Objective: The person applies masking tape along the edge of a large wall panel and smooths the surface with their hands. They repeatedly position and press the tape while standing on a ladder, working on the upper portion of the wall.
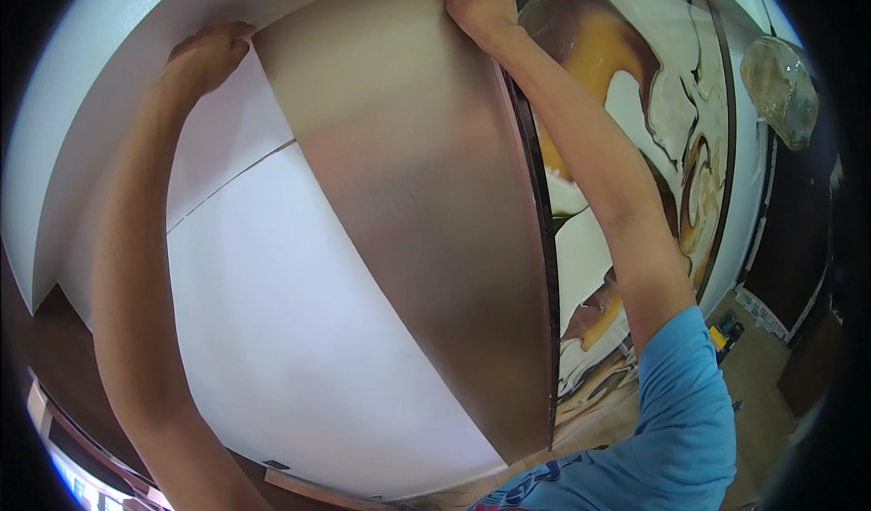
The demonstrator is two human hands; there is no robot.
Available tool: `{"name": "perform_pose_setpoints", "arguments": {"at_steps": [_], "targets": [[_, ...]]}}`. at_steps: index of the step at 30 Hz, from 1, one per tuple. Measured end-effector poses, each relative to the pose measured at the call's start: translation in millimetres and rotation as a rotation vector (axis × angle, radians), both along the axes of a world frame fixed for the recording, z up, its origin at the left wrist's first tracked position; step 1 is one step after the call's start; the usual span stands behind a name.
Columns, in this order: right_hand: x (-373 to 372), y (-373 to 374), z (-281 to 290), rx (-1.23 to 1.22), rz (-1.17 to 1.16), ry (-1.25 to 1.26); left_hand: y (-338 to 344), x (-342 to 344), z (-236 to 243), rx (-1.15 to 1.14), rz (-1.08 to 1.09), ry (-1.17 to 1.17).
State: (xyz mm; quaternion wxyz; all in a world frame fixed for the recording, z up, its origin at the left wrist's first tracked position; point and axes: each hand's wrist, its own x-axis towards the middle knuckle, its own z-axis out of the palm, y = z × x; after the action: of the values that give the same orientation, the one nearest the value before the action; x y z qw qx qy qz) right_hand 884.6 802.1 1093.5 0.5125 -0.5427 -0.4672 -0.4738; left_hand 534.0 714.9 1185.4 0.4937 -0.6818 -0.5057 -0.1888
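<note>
A tall bronze-brown panel (408, 175) with a brushed sheen stands upright in front of me, its top near the ceiling. At its upper left corner my left hand (210, 58) is closed, thumb and fingers bent against the panel's edge. My right hand (481, 8) reaches to the upper right, its fingers curled at the panel's top edge; the picture's border cuts off part of them. To the left of the bronze panel lies a smooth white surface (290, 302), crossed by a thin seam higher up.
A dark trim strip (542, 239) runs down the bronze panel's right edge. Beyond it is a glossy wall panel (626, 98) with marbled white, amber and brown swirls. A glass pendant lamp (782, 89) hangs at right. A yellow and black tool (723, 337) sits low on the right.
</note>
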Motion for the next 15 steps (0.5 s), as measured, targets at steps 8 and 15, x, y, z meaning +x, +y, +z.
{"name": "perform_pose_setpoints", "arguments": {"at_steps": [8, 15], "targets": [[6, 5, -21, 0.542, 0.168, -0.311, -7, 1, -4, 0.007, -0.011, -0.011], [-27, 36, -24, 0.371, 0.466, -0.303, -21, -9, -16, 0.138, 0.085, 0.209]]}}
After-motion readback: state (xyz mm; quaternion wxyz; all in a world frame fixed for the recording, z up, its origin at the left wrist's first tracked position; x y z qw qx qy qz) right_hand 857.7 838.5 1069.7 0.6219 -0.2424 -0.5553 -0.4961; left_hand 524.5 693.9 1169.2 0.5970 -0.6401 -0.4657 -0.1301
